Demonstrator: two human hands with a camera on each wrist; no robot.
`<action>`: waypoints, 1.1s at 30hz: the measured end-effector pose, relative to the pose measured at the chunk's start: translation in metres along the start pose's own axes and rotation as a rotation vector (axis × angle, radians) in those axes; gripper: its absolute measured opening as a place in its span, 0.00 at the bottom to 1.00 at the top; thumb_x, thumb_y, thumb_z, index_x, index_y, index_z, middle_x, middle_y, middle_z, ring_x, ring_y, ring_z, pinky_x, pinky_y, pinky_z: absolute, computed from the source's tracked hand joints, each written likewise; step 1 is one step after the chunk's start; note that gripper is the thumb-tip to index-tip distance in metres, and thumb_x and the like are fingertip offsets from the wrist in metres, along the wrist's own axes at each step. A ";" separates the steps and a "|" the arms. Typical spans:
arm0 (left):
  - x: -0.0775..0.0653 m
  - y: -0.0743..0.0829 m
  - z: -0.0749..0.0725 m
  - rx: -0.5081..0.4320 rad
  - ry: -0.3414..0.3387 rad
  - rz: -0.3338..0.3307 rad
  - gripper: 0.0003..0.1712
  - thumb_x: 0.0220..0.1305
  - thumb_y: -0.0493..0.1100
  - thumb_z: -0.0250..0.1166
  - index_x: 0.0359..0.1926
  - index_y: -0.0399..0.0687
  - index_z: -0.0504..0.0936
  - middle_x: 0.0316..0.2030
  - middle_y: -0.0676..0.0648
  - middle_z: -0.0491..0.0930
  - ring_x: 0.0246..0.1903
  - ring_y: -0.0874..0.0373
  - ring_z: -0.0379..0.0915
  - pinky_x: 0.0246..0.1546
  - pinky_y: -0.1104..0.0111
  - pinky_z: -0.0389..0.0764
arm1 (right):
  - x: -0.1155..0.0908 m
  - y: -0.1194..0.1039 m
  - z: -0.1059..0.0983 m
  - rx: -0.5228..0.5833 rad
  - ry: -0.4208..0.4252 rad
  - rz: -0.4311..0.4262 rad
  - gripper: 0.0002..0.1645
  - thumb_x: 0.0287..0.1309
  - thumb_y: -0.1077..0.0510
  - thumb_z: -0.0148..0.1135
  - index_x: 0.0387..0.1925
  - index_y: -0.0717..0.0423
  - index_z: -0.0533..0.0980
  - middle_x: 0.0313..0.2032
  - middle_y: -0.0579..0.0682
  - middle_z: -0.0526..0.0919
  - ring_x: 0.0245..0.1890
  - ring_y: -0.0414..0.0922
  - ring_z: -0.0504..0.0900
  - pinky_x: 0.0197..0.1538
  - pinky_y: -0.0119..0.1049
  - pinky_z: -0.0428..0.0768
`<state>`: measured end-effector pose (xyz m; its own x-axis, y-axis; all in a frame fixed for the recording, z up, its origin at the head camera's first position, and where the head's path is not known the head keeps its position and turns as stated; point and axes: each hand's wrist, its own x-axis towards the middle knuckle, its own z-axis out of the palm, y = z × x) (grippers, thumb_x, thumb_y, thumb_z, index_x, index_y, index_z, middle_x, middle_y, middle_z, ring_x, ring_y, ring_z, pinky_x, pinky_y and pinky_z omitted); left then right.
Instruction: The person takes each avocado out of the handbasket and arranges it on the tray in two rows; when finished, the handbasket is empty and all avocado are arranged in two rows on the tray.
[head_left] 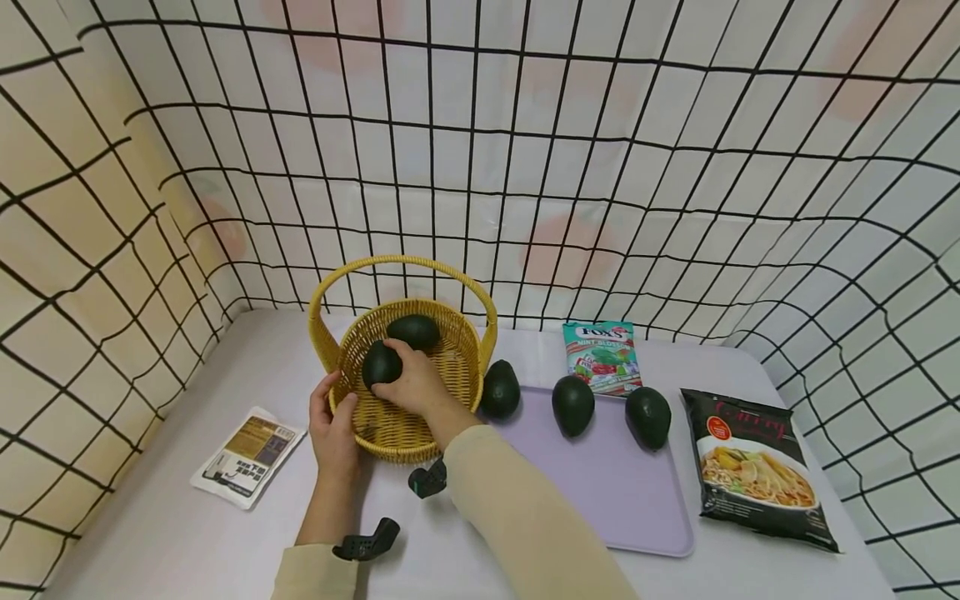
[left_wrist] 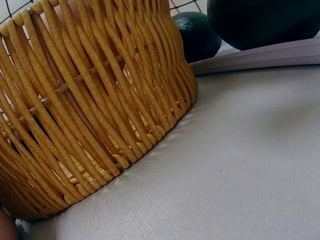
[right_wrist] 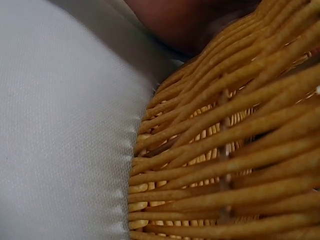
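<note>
A yellow wicker basket (head_left: 457, 367) with a tall arched handle stands on the table. Inside it, my right hand (head_left: 416, 382) grips a dark green avocado (head_left: 382, 365) between thumb and fingers, over the left part of the basket. Behind that one lies a second avocado (head_left: 414, 332). My left hand (head_left: 333, 429) holds the basket's left rim, thumb at the inner side and fingers outside. Close up, the left wrist view shows the woven wall (left_wrist: 100, 85), and the right wrist view shows the weave (right_wrist: 225, 150) with part of a hand (right_wrist: 175, 20) above it.
Right of the basket, a lilac tray (head_left: 600, 500) bears avocados (head_left: 573, 406) along its far edge. A Fox's candy bag (head_left: 602, 358) lies behind it, a black noodle packet (head_left: 757, 467) to its right. A white pouch (head_left: 249, 457) lies at left. Black wire mesh (head_left: 472, 133) surrounds the table.
</note>
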<state>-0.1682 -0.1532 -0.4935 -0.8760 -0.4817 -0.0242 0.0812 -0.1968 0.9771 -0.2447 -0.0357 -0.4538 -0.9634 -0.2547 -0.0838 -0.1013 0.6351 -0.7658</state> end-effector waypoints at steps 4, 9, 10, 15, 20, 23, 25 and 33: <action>0.000 -0.001 0.000 -0.009 0.000 0.004 0.26 0.73 0.38 0.54 0.70 0.50 0.69 0.75 0.48 0.61 0.75 0.50 0.57 0.66 0.70 0.70 | -0.001 -0.001 0.000 -0.013 -0.014 0.005 0.48 0.56 0.49 0.74 0.76 0.36 0.63 0.69 0.58 0.72 0.66 0.57 0.75 0.65 0.56 0.76; 0.000 -0.002 0.001 -0.026 -0.005 0.015 0.26 0.73 0.37 0.53 0.70 0.49 0.68 0.75 0.47 0.61 0.74 0.49 0.58 0.53 0.83 0.72 | -0.001 -0.001 0.000 0.004 -0.018 0.009 0.48 0.56 0.49 0.75 0.75 0.36 0.63 0.70 0.54 0.73 0.68 0.56 0.75 0.66 0.56 0.75; 0.000 -0.002 0.001 -0.029 -0.005 0.016 0.26 0.73 0.37 0.53 0.70 0.49 0.68 0.75 0.46 0.61 0.74 0.49 0.58 0.52 0.83 0.72 | -0.001 -0.001 0.000 0.008 -0.018 0.009 0.48 0.56 0.49 0.75 0.75 0.36 0.63 0.71 0.53 0.73 0.68 0.56 0.75 0.66 0.55 0.75; 0.000 -0.003 0.000 -0.014 -0.008 0.003 0.27 0.73 0.37 0.53 0.71 0.50 0.68 0.75 0.47 0.60 0.75 0.49 0.57 0.65 0.72 0.71 | -0.002 0.000 0.000 -0.003 -0.016 -0.007 0.47 0.56 0.49 0.75 0.75 0.39 0.63 0.69 0.55 0.74 0.67 0.56 0.75 0.66 0.54 0.75; 0.000 -0.003 0.000 -0.011 -0.006 -0.004 0.26 0.73 0.38 0.54 0.70 0.51 0.68 0.76 0.47 0.60 0.77 0.50 0.55 0.75 0.53 0.62 | -0.002 0.001 0.000 -0.006 -0.001 -0.011 0.47 0.57 0.49 0.74 0.75 0.39 0.63 0.68 0.58 0.73 0.65 0.57 0.77 0.64 0.55 0.77; 0.000 -0.003 0.000 -0.012 -0.005 -0.003 0.26 0.73 0.38 0.54 0.70 0.51 0.69 0.76 0.48 0.60 0.76 0.50 0.55 0.72 0.61 0.66 | -0.002 0.001 -0.001 0.004 0.018 -0.018 0.47 0.57 0.49 0.74 0.76 0.38 0.63 0.68 0.58 0.73 0.64 0.56 0.77 0.63 0.55 0.77; 0.000 -0.003 -0.001 -0.003 -0.007 -0.003 0.26 0.73 0.38 0.54 0.70 0.52 0.69 0.76 0.48 0.60 0.76 0.51 0.55 0.69 0.67 0.69 | -0.002 0.000 -0.001 0.018 0.036 -0.028 0.48 0.57 0.49 0.74 0.76 0.38 0.62 0.68 0.58 0.72 0.65 0.56 0.76 0.63 0.55 0.77; 0.000 0.000 -0.002 0.012 -0.016 -0.012 0.27 0.73 0.39 0.54 0.71 0.53 0.68 0.77 0.49 0.58 0.77 0.51 0.54 0.67 0.72 0.70 | -0.006 -0.008 -0.003 0.083 0.113 -0.066 0.48 0.57 0.48 0.74 0.76 0.33 0.62 0.69 0.56 0.70 0.65 0.56 0.76 0.62 0.56 0.78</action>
<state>-0.1675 -0.1548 -0.4943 -0.8845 -0.4653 -0.0327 0.0650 -0.1923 0.9792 -0.2391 -0.0372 -0.4459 -0.9775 -0.2077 0.0373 -0.1494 0.5563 -0.8174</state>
